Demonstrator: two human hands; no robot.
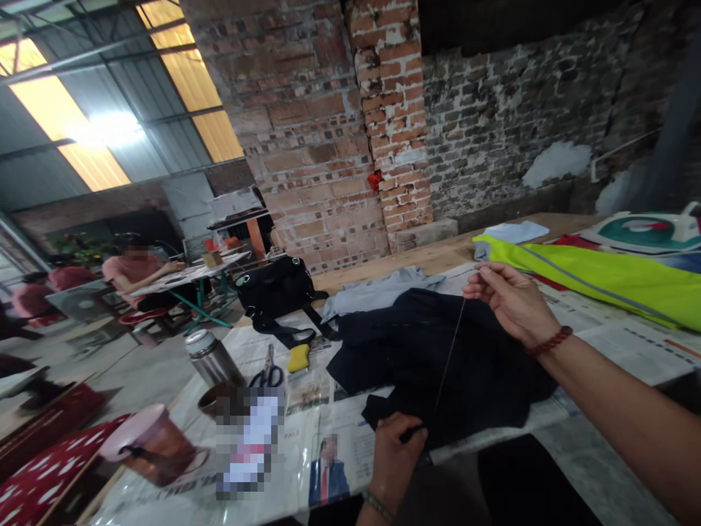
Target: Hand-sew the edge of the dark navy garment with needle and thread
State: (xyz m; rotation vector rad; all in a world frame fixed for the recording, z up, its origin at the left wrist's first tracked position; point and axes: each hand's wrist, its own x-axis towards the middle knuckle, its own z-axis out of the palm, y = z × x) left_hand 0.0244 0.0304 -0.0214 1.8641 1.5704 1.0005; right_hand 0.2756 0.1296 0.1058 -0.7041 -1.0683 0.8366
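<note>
Dark cloth, black or very deep navy, lies spread over the newspaper-covered table in front of me. At its near edge my left hand is closed, pinching the fabric. My right hand is raised above the cloth's right side, thumb and fingers pressed together. A thin thread runs taut from the cloth near my left hand up to my right fingertips. Whether a needle is in those fingertips is too small to tell.
Left on the table are scissors, a yellow object, a steel flask, a pink cup and a black bag. To the right lie neon-yellow fabric and an iron. People sit at a distant table.
</note>
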